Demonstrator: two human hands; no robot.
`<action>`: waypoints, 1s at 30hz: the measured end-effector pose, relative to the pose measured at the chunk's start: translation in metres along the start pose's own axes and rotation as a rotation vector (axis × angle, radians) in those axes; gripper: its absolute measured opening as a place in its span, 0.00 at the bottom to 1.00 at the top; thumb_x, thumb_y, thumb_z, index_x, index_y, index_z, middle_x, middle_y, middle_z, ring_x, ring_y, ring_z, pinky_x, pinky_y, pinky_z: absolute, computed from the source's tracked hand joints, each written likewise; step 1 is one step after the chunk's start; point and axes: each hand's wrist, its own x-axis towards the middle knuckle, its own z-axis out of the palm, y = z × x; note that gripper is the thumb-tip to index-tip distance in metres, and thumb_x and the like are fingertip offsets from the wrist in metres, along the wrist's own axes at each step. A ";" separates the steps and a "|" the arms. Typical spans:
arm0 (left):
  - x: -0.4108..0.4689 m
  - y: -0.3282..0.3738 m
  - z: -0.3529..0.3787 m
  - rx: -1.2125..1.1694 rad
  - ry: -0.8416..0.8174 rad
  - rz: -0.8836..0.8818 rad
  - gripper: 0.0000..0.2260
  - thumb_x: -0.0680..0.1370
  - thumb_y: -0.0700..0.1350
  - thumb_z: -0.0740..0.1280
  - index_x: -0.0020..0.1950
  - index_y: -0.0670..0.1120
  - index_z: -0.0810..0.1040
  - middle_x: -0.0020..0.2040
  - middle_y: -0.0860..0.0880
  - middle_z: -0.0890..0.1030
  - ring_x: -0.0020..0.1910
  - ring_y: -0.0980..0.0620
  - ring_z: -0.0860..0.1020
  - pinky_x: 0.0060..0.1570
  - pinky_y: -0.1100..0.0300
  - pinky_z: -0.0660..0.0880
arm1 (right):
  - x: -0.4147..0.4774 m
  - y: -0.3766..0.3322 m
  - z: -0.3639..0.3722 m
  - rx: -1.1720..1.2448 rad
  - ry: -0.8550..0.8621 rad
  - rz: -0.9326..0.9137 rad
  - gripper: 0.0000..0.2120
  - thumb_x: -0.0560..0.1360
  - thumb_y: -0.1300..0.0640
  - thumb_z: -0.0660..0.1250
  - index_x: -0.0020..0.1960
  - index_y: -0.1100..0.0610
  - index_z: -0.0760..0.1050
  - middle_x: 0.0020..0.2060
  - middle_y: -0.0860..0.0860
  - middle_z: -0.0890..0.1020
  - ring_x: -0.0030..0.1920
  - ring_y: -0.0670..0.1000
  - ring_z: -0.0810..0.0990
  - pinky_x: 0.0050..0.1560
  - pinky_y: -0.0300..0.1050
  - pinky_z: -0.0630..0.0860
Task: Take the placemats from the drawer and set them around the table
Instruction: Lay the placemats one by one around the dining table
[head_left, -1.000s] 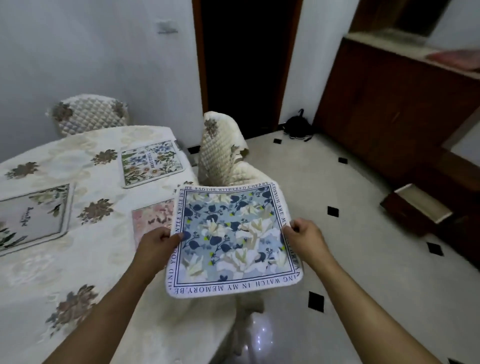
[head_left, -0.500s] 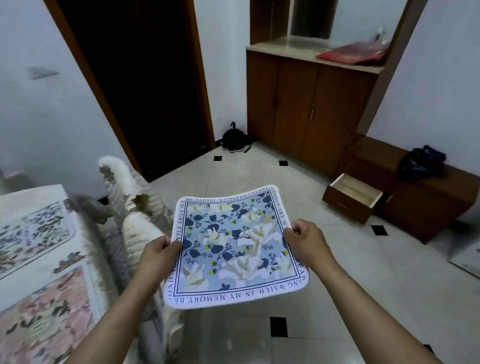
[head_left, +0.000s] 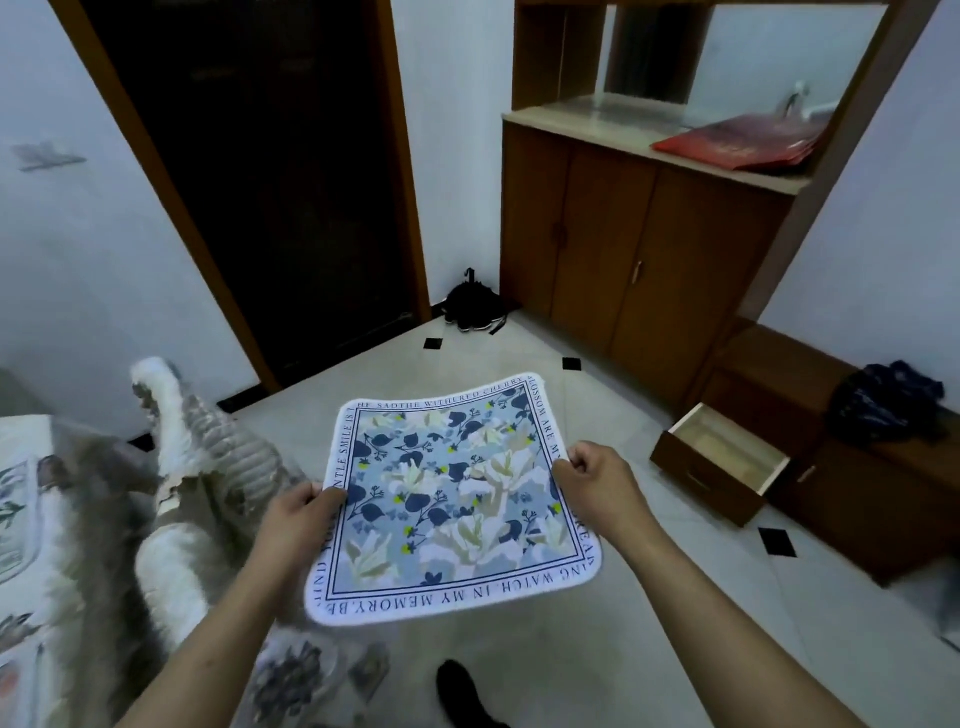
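- The square blue floral placemat with a lettered white border hangs flat over the floor, between both hands.
- The left hand and right hand each pinch a side edge.
- The cloth-covered counter lies left of the left hand, beyond a quilted white chair.
- Keep it level and taut; swing left to a bare spot.
- The empty wooden drawer stands open, right of the right hand.

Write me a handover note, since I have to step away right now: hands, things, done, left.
Left hand and right hand: each shut on a side edge of the blue floral square placemat, held over the tiled floor.
Cloth-covered table: at the left edge, blurred.
Wooden drawer: open, looks empty.
Done: this mat is out.
Left: lay it on the table.
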 end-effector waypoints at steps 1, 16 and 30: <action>0.022 0.009 0.007 0.003 -0.017 0.013 0.10 0.78 0.44 0.66 0.46 0.36 0.77 0.33 0.40 0.84 0.29 0.39 0.83 0.30 0.50 0.79 | 0.022 -0.003 -0.001 -0.012 0.011 0.005 0.11 0.71 0.53 0.62 0.35 0.60 0.70 0.25 0.50 0.76 0.23 0.47 0.71 0.24 0.39 0.64; 0.286 0.152 0.038 -0.072 0.070 0.026 0.09 0.77 0.43 0.67 0.41 0.39 0.74 0.28 0.44 0.82 0.23 0.49 0.78 0.27 0.59 0.72 | 0.317 -0.110 0.025 0.018 -0.016 -0.044 0.11 0.70 0.53 0.62 0.30 0.52 0.64 0.22 0.47 0.71 0.24 0.48 0.69 0.27 0.41 0.63; 0.420 0.179 -0.063 -0.219 0.640 -0.207 0.10 0.78 0.44 0.67 0.46 0.36 0.78 0.36 0.41 0.85 0.33 0.42 0.84 0.37 0.48 0.81 | 0.565 -0.302 0.232 0.004 -0.563 -0.418 0.13 0.72 0.55 0.64 0.30 0.57 0.66 0.22 0.48 0.72 0.23 0.48 0.69 0.27 0.42 0.67</action>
